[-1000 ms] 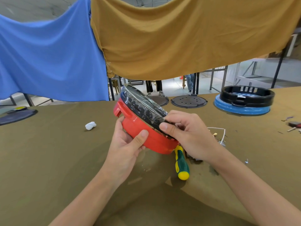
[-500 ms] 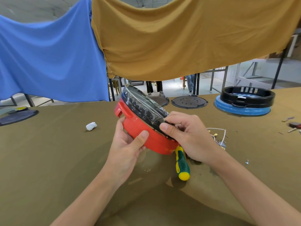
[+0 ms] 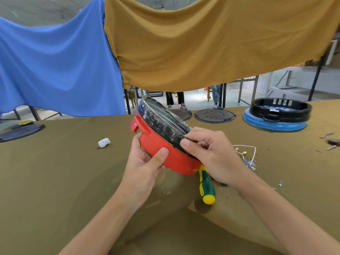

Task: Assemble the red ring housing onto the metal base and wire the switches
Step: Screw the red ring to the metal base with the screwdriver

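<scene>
Olive cloth covered the bench [image 3: 55, 181]; both hands clamped the tilted red ring housing [image 3: 171, 159] above it, left hand [image 3: 145, 162] at its stiff wall, right hand [image 3: 211, 153] pinching the slippery film-wrapped rim

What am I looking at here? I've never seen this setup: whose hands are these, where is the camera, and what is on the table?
There is no machine: a person works bare-handed, and the one camera sits on their head, looking forward and down. The left hand grips the round red plastic ring housing, thumb on its outer wall. The right hand pinches the rim of the dark, film-wrapped round plate seated in that housing. Both parts are held tilted above the olive-brown cloth table. On the table lie a green-and-yellow-handled screwdriver, white wires with brass terminals, a small white crumpled wad, and, farther back, a black plastic ring on a blue-wrapped disc.
</scene>
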Demonstrator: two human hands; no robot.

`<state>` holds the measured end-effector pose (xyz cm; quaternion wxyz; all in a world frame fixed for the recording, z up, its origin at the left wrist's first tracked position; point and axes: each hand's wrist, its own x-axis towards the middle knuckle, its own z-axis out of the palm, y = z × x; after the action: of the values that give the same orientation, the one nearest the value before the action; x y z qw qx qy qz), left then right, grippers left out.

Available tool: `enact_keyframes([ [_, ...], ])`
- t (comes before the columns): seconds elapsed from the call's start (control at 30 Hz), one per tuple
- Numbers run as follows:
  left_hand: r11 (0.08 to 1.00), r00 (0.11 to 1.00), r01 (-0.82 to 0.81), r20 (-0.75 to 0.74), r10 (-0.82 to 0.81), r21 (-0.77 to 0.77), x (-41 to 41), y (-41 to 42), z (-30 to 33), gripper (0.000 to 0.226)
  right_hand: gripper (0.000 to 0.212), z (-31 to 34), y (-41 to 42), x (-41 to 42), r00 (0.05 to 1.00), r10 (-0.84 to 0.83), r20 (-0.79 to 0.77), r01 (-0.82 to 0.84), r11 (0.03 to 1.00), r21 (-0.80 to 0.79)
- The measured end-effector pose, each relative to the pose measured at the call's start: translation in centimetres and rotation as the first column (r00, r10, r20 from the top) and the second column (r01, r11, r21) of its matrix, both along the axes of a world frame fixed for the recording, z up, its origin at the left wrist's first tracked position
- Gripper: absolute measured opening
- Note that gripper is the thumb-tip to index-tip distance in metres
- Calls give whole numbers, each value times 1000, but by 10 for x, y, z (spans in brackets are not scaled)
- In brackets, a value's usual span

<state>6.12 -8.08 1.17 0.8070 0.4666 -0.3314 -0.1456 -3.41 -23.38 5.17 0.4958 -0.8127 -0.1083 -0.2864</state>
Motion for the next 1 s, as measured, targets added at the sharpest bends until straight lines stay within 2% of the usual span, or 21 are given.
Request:
enact_keyframes([
  [0.23,1000,1000,17,-15,-17,-13,-1,2,1,95,28,-1,-1,0,1000,-2,9,2,999,-39],
  [0.4,1000,1000,12,-12,-13,-15,0,3,-2,70,20,-4,-6,0,1000,-7,8,7,995,-104],
  [0.53,1000,999,23,-29,-23,-8,-1,3,0,66,19,-7,-9,1,999,-44,30,50,972,-229],
  [0.6,1000,998,28,-64,-28,-3,-3,5,3,64,19,-11,-8,2,996,-53,74,73,946,-317],
  [0.67,999,997,8,-79,-6,32,-6,6,6,75,23,-15,-5,2,992,-58,108,96,916,-389],
  [0.73,994,994,-42,-92,51,99,-8,7,9,85,28,-21,-1,3,985,-72,156,137,877,-460],
  [0.8,979,988,-85,-113,107,185,-10,7,10,85,28,-27,3,6,974,-76,215,182,827,-532],
  [1.0,939,962,-170,-156,224,298,-7,9,6,45,22,-46,8,15,944,-31,327,272,632,-726],
])
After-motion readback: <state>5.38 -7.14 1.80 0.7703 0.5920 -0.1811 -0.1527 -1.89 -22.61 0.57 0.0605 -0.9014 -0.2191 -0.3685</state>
